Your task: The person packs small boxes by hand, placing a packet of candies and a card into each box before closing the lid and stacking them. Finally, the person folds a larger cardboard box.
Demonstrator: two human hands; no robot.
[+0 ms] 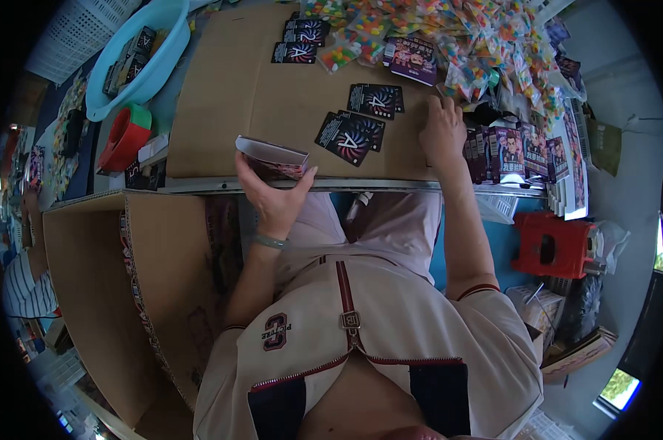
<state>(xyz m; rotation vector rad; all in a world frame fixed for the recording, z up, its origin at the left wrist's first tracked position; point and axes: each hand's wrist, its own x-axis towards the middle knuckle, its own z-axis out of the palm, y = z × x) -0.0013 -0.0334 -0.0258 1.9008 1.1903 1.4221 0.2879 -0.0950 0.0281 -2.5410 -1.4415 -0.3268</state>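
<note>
My left hand (269, 194) grips a small printed card box (272, 158) at the front edge of the table, with the box's pale, open end facing up. My right hand (443, 132) rests low over the cardboard with its fingers curled; whatever they hold, if anything, is hidden. Between the hands lie two small groups of black cards, one marked A (350, 137) and one marked 4 (375, 100). More black cards (296, 53) lie farther back. Beyond my right hand is a purple printed box (412, 60). Several upright purple boxes (507, 154) stand right of my right wrist.
Bags of colourful pellets (478, 37) are heaped at the back right. A blue basin (137, 62) with black packs and a red tape roll (117, 139) sit at left. A large open carton (89, 293) stands below them, a red stool (555, 244) at right.
</note>
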